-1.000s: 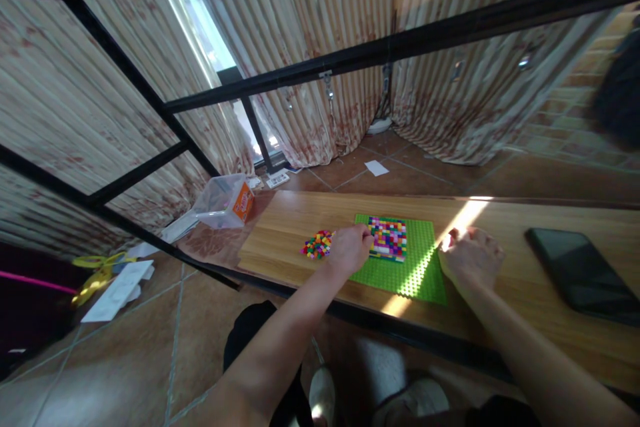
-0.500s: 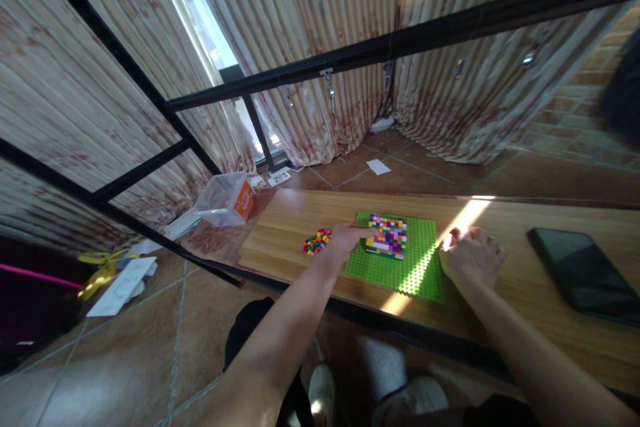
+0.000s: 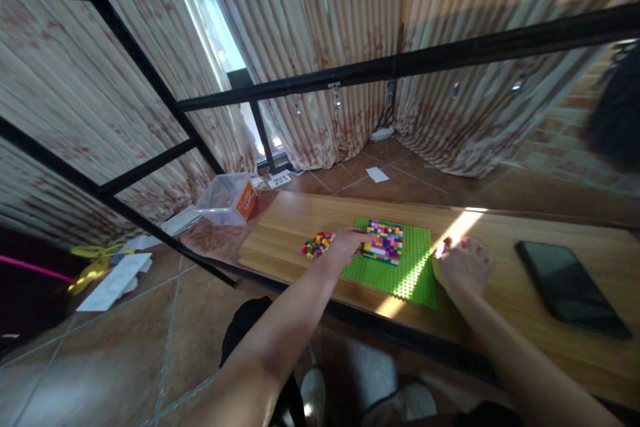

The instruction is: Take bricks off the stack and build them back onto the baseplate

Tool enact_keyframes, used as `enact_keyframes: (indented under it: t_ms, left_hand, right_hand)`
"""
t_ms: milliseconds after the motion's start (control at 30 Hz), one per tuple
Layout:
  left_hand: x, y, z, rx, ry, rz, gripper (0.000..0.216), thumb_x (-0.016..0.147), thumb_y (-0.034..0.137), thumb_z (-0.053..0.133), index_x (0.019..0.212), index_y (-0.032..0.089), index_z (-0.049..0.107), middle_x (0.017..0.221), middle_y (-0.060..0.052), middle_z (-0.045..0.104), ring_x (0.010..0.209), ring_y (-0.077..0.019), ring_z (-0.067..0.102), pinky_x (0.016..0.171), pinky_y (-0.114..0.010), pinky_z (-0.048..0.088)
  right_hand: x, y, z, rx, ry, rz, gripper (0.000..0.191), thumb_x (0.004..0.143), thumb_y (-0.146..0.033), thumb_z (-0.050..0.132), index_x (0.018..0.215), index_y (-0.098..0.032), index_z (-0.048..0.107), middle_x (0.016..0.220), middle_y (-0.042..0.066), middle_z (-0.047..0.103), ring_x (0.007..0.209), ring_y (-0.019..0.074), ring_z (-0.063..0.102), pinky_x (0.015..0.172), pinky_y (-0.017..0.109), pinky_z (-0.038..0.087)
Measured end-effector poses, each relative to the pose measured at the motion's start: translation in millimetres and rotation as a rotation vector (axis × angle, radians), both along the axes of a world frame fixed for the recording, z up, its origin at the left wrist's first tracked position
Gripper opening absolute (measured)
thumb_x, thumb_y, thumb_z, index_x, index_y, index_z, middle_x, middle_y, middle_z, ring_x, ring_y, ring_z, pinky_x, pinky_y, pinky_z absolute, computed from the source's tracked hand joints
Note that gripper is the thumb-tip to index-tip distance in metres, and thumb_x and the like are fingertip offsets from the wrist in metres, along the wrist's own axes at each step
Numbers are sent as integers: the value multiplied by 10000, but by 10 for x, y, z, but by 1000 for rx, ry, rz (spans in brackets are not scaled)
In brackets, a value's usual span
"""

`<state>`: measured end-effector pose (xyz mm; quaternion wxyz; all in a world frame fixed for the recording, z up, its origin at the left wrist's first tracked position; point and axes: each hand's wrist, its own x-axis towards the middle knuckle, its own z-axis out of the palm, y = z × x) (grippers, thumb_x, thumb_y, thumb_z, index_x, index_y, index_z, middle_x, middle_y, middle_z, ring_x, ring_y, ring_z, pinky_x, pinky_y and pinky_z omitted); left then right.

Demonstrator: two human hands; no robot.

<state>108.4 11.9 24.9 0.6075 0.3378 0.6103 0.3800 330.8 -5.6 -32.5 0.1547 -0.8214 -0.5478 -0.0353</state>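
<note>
A block of small multicoloured toy bricks (image 3: 387, 240) stands on the left part of a green studded baseplate (image 3: 407, 280). My left hand (image 3: 347, 242) is closed at the block's left side, with a finger reaching over its top edge. Just left of that hand lies a pile of loose toy bricks (image 3: 316, 246), partly hidden by it. My right hand (image 3: 466, 264) rests on the tabletop by the baseplate's right edge, fingers curled in. Bright sunlight falls on its fingertips, and what they hold, if anything, cannot be made out.
A dark phone or tablet (image 3: 573, 287) lies on the wooden table (image 3: 280, 234) to the right. A clear plastic box (image 3: 227, 199) with an orange label sits beyond the table's left end. A black metal rail (image 3: 310, 82) crosses in front of the curtains.
The view has shifted slightly, moving the table things a little left and down. My left hand stays at the brick block, and my right hand stays curled beside the baseplate.
</note>
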Motion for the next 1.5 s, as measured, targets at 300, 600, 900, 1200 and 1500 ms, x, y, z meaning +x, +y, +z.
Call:
enact_keyframes:
  t_ms: [300, 600, 900, 1200, 1500]
  left_hand:
    - [-774, -639, 32, 328, 72, 99, 263, 721, 394, 693, 729, 150, 596, 596, 41, 551, 505, -46, 451, 513, -185, 335]
    - [-1034, -1039, -226, 493, 802, -69, 147, 792, 140, 553, 885, 185, 657, 839, -24, 665, 770, -151, 597, 756, -281, 472]
    - [-844, -716, -215, 565, 1147, -284, 332, 828, 112, 507, 1098, 238, 653, 1128, -79, 614, 1071, -228, 551, 951, -363, 448]
    - [-875, -644, -262, 581, 1160, -279, 214, 857, 123, 482, 971, 202, 645, 1069, -85, 617, 1015, -217, 570, 904, -355, 463]
    - [-701, -614, -143, 385, 165, 75, 127, 861, 203, 526, 964, 165, 590, 798, -26, 677, 631, -91, 597, 591, -206, 442]
  right_hand:
    - [29, 20, -20, -41, 39, -17, 541, 929, -335, 243, 1181, -25, 607, 1189, 254, 553, 1118, 367, 453, 902, 498, 331]
    - [40, 51, -64, -96, -6, -64, 615, 939, -404, 174, 1189, -53, 612, 1233, 227, 553, 1120, 351, 453, 895, 464, 322]
    - [37, 63, -63, -95, -22, -75, 605, 935, -390, 181, 1188, -43, 607, 1216, 235, 567, 1105, 351, 472, 894, 471, 339]
    - [19, 39, -20, -121, -53, -60, 595, 945, -378, 162, 1157, -51, 612, 1210, 203, 568, 1120, 338, 490, 918, 443, 339]
    - [21, 18, -6, -76, -11, -23, 556, 937, -374, 214, 1138, -51, 620, 1183, 224, 567, 1109, 365, 494, 906, 468, 354]
